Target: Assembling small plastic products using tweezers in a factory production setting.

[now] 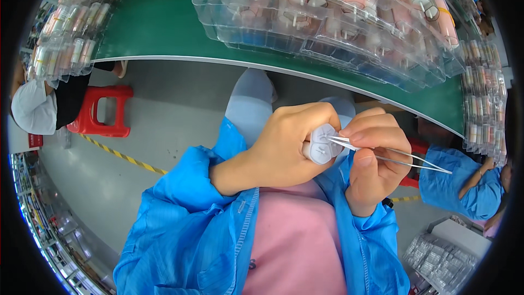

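In front of my chest, my left hand (289, 141) is closed around a small cluster of white cylinders (320, 153), their round end faces turned to the right. My right hand (379, 150) pinches a pair of metal tweezers (445, 170) between thumb and fingers. The tweezers' joined end sticks out to the right. Their tips touch or lie just over the end faces of the white cylinders; whether they grip anything there is too small to tell. My left fingers hide the far part of the cylinders.
A green table (155, 19) spans the far side, bearing stacked clear plastic trays (305, 41) of pink and white cylinders. More filled trays stand at far left (68, 38) and far right (483, 95). A red stool (103, 112) is at left; a person in blue (456, 177) sits at right.
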`<act>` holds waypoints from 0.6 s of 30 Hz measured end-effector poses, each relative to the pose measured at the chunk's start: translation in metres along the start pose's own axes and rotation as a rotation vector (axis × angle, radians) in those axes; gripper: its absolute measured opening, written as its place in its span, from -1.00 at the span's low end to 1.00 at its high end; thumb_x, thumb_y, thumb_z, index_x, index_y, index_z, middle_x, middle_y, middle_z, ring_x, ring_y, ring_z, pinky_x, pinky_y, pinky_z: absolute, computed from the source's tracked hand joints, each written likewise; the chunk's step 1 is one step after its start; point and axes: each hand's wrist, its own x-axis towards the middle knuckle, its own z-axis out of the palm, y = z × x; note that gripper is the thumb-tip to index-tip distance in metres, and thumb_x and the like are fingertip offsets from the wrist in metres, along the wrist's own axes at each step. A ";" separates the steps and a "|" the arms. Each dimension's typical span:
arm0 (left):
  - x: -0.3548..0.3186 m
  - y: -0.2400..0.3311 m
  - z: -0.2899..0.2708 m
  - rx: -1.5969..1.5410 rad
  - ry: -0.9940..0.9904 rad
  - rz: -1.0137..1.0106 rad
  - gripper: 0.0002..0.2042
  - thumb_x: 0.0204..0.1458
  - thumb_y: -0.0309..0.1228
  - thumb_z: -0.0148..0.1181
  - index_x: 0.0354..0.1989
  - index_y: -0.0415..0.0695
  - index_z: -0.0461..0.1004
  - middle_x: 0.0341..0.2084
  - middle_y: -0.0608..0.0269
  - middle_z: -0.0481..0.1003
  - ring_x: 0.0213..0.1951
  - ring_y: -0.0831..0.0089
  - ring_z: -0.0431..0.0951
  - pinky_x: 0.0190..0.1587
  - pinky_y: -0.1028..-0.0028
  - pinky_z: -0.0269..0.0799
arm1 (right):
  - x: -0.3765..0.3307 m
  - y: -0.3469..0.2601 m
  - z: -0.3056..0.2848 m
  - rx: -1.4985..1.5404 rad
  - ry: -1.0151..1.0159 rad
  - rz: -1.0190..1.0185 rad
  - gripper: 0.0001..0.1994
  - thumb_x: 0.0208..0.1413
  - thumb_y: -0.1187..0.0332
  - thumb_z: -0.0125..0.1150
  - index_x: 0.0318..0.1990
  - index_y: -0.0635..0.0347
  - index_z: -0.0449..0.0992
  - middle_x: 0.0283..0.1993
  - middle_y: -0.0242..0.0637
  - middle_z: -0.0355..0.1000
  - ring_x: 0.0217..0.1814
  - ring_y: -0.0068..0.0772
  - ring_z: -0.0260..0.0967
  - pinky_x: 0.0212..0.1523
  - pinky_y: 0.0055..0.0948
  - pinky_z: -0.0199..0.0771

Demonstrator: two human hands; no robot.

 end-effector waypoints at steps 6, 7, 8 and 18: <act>-0.001 0.003 0.002 -0.070 -0.057 -0.010 -0.79 -0.29 -0.54 0.26 -0.45 -0.20 0.37 -0.62 0.11 0.39 -0.56 0.14 0.46 -0.55 0.34 0.27 | 0.001 -0.003 -0.002 0.037 -0.031 0.030 -0.83 -0.10 0.41 0.33 -0.39 0.33 0.54 -0.39 -0.15 0.50 -0.34 -0.29 0.39 -0.32 -0.43 0.36; -0.001 0.002 0.003 -0.075 -0.061 -0.011 -0.79 -0.29 -0.54 0.26 -0.45 -0.20 0.37 -0.62 0.11 0.39 -0.55 0.14 0.45 -0.55 0.33 0.27 | 0.000 -0.004 -0.003 0.036 -0.031 0.035 -0.83 -0.10 0.41 0.34 -0.39 0.33 0.54 -0.39 -0.15 0.50 -0.34 -0.29 0.40 -0.33 -0.43 0.36; -0.001 0.002 0.003 -0.080 -0.066 -0.011 -0.79 -0.30 -0.54 0.26 -0.46 -0.20 0.37 -0.62 0.10 0.39 -0.55 0.13 0.45 -0.54 0.33 0.27 | 0.000 -0.003 -0.004 0.036 -0.030 0.039 -0.83 -0.11 0.41 0.34 -0.39 0.33 0.53 -0.39 -0.15 0.50 -0.34 -0.29 0.40 -0.33 -0.43 0.36; -0.004 0.003 0.003 -0.048 -0.083 -0.010 -0.80 -0.29 -0.50 0.25 -0.48 -0.21 0.36 -0.62 0.08 0.39 -0.54 0.09 0.44 -0.53 0.28 0.27 | -0.004 -0.005 -0.004 0.022 -0.048 0.058 -0.85 -0.12 0.46 0.31 -0.39 0.34 0.53 -0.40 -0.13 0.50 -0.37 -0.29 0.40 -0.34 -0.43 0.36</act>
